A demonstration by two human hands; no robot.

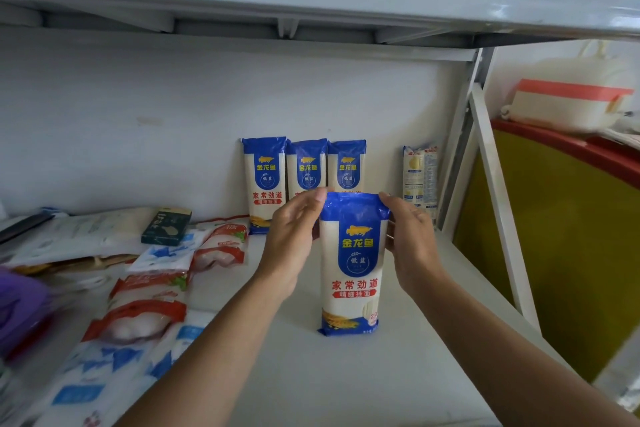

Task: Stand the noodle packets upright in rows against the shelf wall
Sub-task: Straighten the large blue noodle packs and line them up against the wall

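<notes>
Head view: the fingers [313, 199] of the left hand [294, 239] curl over the top left corner of a packet [351, 263], and the right hand [412, 243] pinches the top right corner, so both hands hold it upright by its blue upper seal. Its foot seems to meet the shelf [346, 385] near the middle, well apart from the wall [173, 107]. Whether it bears its own weight or hangs just above the board I cannot tell. Behind it, three packets [265, 180] of the same kind already stand side by side against the wall, toward the shelf's back right corner. A pale packet [420, 177] of another make stands upright further right, beside the post [459, 146]. I judge the task begun but not finished: one row of three is up, and the held packet is yet to be set, either at the end of that row or as the start of a second row in front of it. Toward the left edge lie flat bags [138, 319] in red, white and blue and a dark box [167, 225]. Their print is too blurred to say whether any hold noodles, so how many remain is unclear. The hands and the held packet hide the lower parts of the middle and right packets in the row, and a purple blur [20, 305] at the far left edge cannot be made out.
</notes>
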